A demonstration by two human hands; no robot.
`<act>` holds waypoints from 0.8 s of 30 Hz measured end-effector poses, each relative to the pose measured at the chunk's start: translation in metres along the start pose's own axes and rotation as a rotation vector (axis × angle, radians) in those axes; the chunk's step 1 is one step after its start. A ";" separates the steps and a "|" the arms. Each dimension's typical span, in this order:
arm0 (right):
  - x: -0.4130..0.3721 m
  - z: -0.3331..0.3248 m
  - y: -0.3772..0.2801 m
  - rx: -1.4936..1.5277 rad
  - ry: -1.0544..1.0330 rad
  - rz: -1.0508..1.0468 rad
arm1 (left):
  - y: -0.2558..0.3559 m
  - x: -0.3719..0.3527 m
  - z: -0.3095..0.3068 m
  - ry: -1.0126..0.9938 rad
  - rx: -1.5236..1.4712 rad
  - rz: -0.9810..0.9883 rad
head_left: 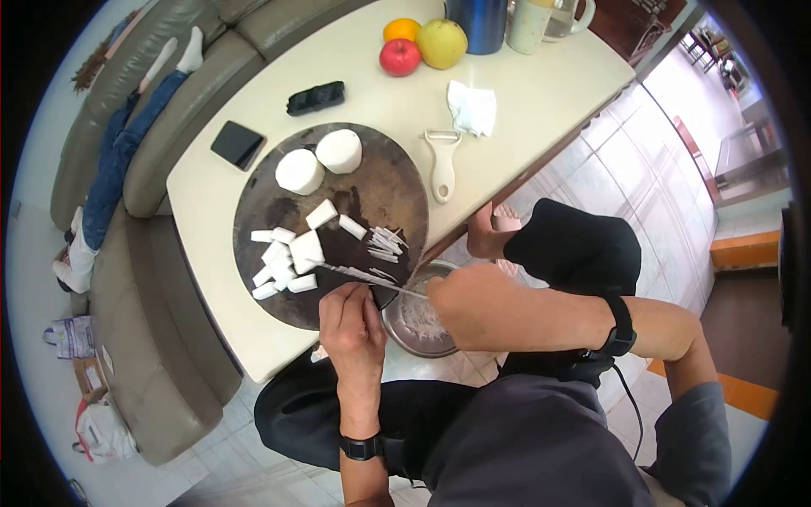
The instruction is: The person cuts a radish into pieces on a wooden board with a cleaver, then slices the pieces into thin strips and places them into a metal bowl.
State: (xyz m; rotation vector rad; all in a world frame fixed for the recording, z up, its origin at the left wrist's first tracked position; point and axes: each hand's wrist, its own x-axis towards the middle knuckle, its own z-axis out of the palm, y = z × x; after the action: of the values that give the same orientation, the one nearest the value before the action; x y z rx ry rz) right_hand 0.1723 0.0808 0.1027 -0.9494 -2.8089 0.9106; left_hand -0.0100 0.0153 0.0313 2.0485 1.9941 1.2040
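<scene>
My right hand (477,306) is closed round the handle end of a knife (376,279), whose blade points left over the round dark board (384,182). Fingers bent, my left hand (351,325) is at the board's front edge, close under the blade; what its fingertips hold, if anything, is hidden. White blocks (306,252) lie in a group left of the blade. Thin white strips (386,243) are piled on the board's right side. Two thick white rounds (300,171) stand at its back.
A metal bowl (418,325) with white scraps is below the table edge. On the table (541,101) are a peeler (443,165), a tissue (471,108), a phone (237,145), a black packet (316,98), fruit (442,44) and a blue bottle (477,25). Another person lies on the sofa (160,338).
</scene>
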 end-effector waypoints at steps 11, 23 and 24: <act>-0.015 -0.036 0.020 0.844 -0.146 0.256 | -0.002 0.014 0.002 0.156 -0.865 -0.684; -0.021 -0.012 0.029 1.496 -0.107 0.287 | 0.002 0.023 0.010 0.219 -1.499 -0.885; -0.020 -0.010 0.030 1.488 -0.110 0.284 | 0.004 0.025 0.009 0.195 -1.565 -0.892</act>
State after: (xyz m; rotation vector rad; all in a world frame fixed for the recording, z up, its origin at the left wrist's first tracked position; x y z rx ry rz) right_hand 0.2075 0.0938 0.0972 -0.8982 -1.2149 2.4336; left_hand -0.0046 0.0406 0.0395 0.2641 0.9211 1.7096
